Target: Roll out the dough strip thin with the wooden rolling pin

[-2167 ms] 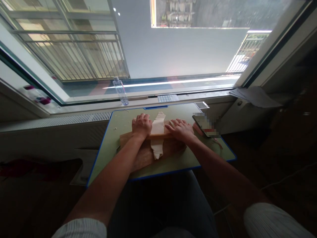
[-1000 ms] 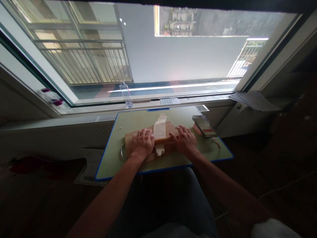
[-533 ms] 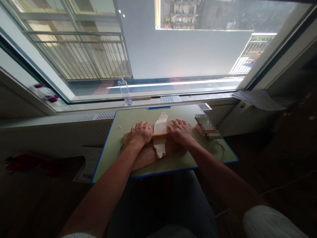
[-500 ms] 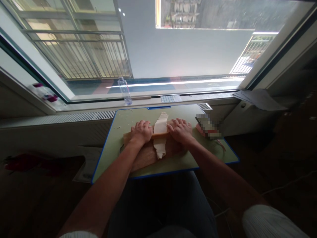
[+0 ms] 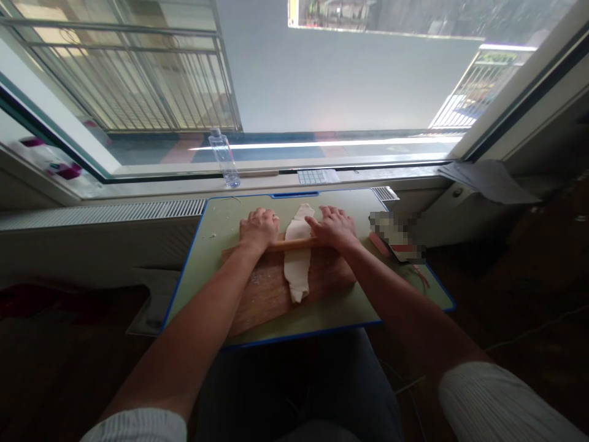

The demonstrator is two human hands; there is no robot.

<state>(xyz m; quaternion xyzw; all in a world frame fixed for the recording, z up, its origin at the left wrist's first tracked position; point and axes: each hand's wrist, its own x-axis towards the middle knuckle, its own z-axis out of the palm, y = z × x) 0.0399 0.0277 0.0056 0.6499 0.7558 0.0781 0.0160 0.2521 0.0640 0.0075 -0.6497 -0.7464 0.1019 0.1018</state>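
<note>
A long strip of pale dough (image 5: 298, 270) lies on a wooden board (image 5: 267, 293), its narrow ends pointing toward the window and toward me. Across the strip rests a thin wooden rolling pin (image 5: 298, 244), touching the dough. My left hand (image 5: 260, 228) presses on the pin's left part with curled fingers. On its right part sits my right hand (image 5: 335, 227), palm over the pin and thumb toward the dough. Both hands hide the parts of the pin beneath them.
The board lies on a blue-edged green table (image 5: 340, 307). A phone-like object (image 5: 398, 236), partly pixelated, is at the table's right. A clear bottle (image 5: 224, 158) and a gridded card (image 5: 317, 177) stand by the window. Papers (image 5: 483, 181) lie farther right.
My hands and the rolling pin have moved a little toward the window over the dough. More of the strip shows on my side of the pin. The view has shifted slightly.
</note>
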